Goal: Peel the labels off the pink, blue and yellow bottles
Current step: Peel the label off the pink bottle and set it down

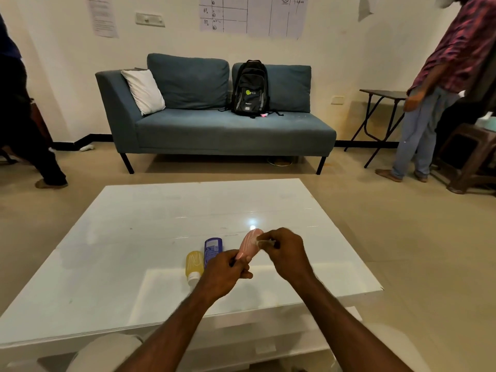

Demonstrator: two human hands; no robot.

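Above the near middle of the white counter [161, 224], the pink bottle [251, 244] is held in the air between both hands. It is tilted, with its rounded end up and away from the person. Its lower end is hidden inside the left grip [225, 269], whose fingers are curled round it. The pink surface shows pale whitish streaks. The right grip [285, 253] pinches a thin, half-clear label strip [264, 241] that stretches from the upper side of the bottle.

Just left of the hands, the blue bottle [212, 249] lies on the counter with a printed label facing up. The yellow bottle [194, 263] lies beside it on the left, nearly touching. Its white cap points toward the person and light streaks cross its body.

The counter is glossy and reflects one bright lamp spot. Behind it, on a beige floor, a blue-grey sofa [214, 124] stands against a cream wall. One person [434, 89] in a checked shirt stands at the right, and another [18, 103], dark-clothed, is at the left edge. A black backpack [251, 88] and a white pillow [143, 91] sit on the sofa, and paper sheets [252, 14] hang on the wall.
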